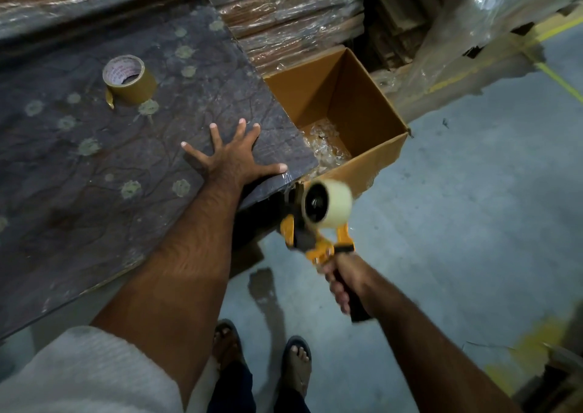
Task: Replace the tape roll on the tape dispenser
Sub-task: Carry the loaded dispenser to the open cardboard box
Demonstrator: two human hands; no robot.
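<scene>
Yellow tape dispenser [318, 223] gripped by right hand [345, 281]; left hand [235, 157] splayed flat.

Spare roll [130, 80] on table [79, 166] — open box [340, 122] right of it.

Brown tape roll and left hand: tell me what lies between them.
Nothing in the head view: only bare dark patterned table cover separates the brown tape roll from the left hand, flat near the corner.
</scene>
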